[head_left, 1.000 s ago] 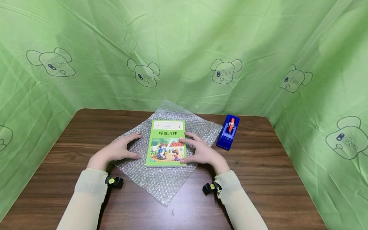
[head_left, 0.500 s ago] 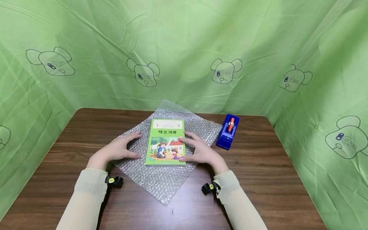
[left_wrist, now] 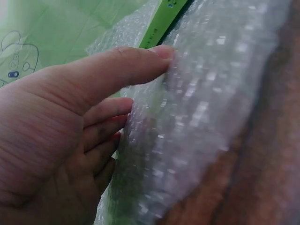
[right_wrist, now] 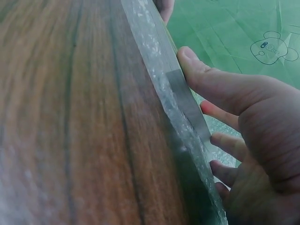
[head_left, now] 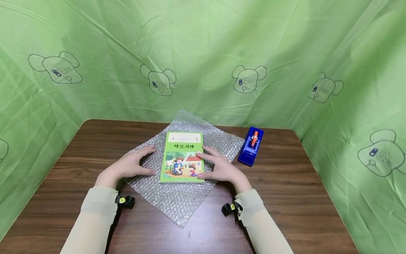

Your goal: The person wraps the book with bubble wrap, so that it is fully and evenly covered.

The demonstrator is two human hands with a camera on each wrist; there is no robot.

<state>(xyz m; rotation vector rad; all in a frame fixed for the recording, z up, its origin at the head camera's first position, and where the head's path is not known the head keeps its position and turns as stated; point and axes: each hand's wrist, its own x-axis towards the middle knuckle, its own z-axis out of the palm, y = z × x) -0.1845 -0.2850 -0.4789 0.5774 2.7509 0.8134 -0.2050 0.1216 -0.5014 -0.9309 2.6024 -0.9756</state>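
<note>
Bubble wrap (head_left: 177,197) lies as a diamond on the dark wooden table (head_left: 285,197), its far corner lapping up the green curtain (head_left: 203,53). On its middle lies a green book (head_left: 182,157), flat, cover up. Flat on the wrap just left of the book lies the left hand (head_left: 130,166), fingers spread and relaxed. At the book's right edge, the right hand (head_left: 219,167) has straight fingers touching the cover. Beside the wrap's right corner stands a blue tape dispenser (head_left: 251,146), with bare wood around it.
</note>
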